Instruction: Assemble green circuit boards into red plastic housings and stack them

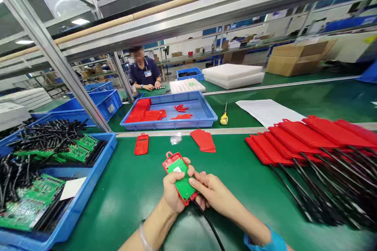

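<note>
A green circuit board (182,182) sits in a red plastic case half (170,159) with a loop at its far end. A black cable (209,225) leaves the near end of the case. My left hand (173,190) is wrapped around the case's left side, its thumb lying on the board. On the right side, my right hand (210,190) grips the near end, thumb pressed on the board. Just beyond my hands lie a red case piece (141,144) with a slot, a small clear plastic bag (176,138) and red flat sheets (204,141).
Blue bins (97,172) with cabled boards stand at left. A blue tray (167,124) of red parts, a yellow screwdriver (224,117) and white paper (268,110) lie ahead. Red cased units (297,141) with cables are stacked right. A co-worker (145,70) sits opposite.
</note>
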A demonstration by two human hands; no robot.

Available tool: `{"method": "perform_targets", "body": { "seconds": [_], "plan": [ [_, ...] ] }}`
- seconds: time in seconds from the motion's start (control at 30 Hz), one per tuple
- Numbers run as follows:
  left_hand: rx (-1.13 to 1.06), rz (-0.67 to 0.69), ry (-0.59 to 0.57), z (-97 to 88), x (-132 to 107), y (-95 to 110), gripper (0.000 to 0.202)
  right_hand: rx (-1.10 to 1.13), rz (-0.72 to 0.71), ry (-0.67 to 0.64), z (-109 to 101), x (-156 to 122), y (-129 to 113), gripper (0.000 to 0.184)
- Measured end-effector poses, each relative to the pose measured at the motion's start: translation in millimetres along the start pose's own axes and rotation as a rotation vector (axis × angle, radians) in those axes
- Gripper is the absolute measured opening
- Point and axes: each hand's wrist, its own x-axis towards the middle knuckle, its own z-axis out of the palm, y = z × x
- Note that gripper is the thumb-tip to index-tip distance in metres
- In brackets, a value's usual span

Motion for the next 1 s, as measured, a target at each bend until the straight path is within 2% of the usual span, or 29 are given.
{"method": "perform_targets", "body": {
  "seconds": [0.07,0.17,0.23,0.33,0.43,0.53,0.73,0.8,1.0],
  "plan": [
    [-0.009,0.100,0.029,-1.2,0,-1,0.027,-0.167,-0.147,0.223,-1,-3,-3,0.046],
    [-0.026,0.256,0.090,-3.0,1,3,0.022,-0.384,-0.380,0.478,-1,-10,-7,0.037],
    [-0.042,0.348,0.129,-4.1,2,8,0.018,-0.504,-0.524,0.560,2,-13,-7,0.034],
    [-0.069,0.403,0.150,-4.9,3,15,0.015,-0.655,-0.606,0.490,10,-16,-4,0.030],
    [-0.078,0.401,0.163,-3.7,2,15,0.014,-0.625,-0.600,0.420,17,-15,1,0.035],
    [-0.030,0.392,0.161,-0.9,1,10,0.015,-0.403,-0.515,0.365,16,-14,0,0.038],
    [0.023,0.398,0.125,2.7,1,4,0.018,0.140,-0.215,0.101,15,-15,-10,0.043],
    [-0.014,0.401,0.136,2.9,1,4,0.018,0.220,-0.160,0.101,20,-16,-11,0.044],
    [-0.076,0.452,0.128,5.7,-1,4,0.018,0.231,-0.156,0.219,37,-15,-6,0.050]
  ]
}}
